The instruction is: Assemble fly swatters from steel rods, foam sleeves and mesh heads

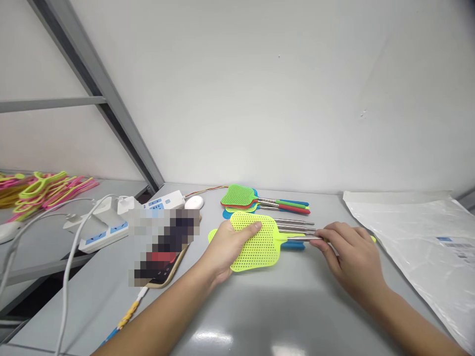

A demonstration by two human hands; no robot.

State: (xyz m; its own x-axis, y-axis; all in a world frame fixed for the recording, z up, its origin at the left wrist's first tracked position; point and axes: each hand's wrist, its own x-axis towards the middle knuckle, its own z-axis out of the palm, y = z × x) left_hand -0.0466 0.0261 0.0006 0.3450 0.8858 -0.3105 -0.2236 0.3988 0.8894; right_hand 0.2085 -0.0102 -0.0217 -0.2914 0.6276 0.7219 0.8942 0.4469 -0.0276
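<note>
A lime-yellow fly swatter with a perforated head lies across both hands, above the grey table. My left hand grips its head, thumb on top and the other fingers hidden beneath. My right hand is closed around the handle end of its metal rod, and a bit of yellow shows past the knuckles. Just behind are more swatter parts: several bare metal rods and a blue piece, partly covered by the held swatter. Farther back, a pile of fly swatters in green, red, yellow and blue rests near the wall.
A phone, partly pixelated, lies left of my left hand with a cable attached. Power strips with plugs and white cables crowd the left side. A white plastic bag covers the right side. Pink and yellow strips lie far left.
</note>
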